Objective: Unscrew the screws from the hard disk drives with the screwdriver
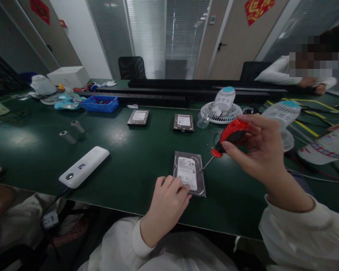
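Note:
A silver hard drive (190, 171) with a white label lies flat near the front edge of the green table (130, 150). My left hand (166, 203) rests on the drive's near left corner, fingers curled and pressing it down. My right hand (260, 150) is closed round the red and black handle of a screwdriver (228, 137). Its thin shaft slants down to the drive's right edge. A few tiny screws (210, 145) lie just beyond the screwdriver tip.
Two more hard drives (138, 117) (183, 122) lie farther back. A white power bank (84, 166) and two grey cylinders (67, 137) sit at left, a blue bin (100, 103) behind. Small white fans (222, 107) stand at right. Another person's sleeve (277, 73) rests at far right.

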The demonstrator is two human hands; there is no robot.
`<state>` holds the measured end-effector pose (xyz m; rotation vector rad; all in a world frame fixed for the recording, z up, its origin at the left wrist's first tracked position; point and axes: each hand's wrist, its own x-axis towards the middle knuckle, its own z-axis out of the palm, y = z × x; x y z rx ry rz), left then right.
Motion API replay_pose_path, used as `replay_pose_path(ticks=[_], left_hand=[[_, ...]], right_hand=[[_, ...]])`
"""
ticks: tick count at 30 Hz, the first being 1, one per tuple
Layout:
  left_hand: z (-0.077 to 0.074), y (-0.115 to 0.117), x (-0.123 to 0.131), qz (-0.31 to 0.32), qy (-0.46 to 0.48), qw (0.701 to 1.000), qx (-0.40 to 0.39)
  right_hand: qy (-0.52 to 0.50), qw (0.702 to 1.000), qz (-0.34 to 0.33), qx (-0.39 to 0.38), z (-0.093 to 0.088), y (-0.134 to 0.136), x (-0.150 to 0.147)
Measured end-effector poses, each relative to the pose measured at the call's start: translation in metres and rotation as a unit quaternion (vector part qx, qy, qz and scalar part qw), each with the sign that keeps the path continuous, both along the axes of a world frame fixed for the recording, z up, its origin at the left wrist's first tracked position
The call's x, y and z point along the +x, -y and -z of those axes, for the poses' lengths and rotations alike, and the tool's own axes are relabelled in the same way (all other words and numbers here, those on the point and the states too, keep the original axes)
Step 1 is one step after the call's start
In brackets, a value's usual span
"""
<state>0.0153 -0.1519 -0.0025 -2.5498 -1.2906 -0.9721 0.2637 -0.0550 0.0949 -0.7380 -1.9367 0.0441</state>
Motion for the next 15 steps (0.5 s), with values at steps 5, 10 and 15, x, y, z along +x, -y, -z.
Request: replay_pose_path(ticks=[5,10,15], left_hand=[[0.001,0.0,-0.001,-0.002,-0.003,1.0,-0.004],[0.0,0.0,0.0,0.001,-0.007,1.0,-0.002],[0.001,0.0,-0.001,0.004,-0.009,1.0,-0.006]], right_hand=[[0.021,0.999,0.037,-0.017,-0.001,0.005,0.0],[0.127,0.981,0.141,0.039,-0.016,0.009,0.002],[0.244,0.932,0.264,0.048,-0.043,0.01,-0.012]])
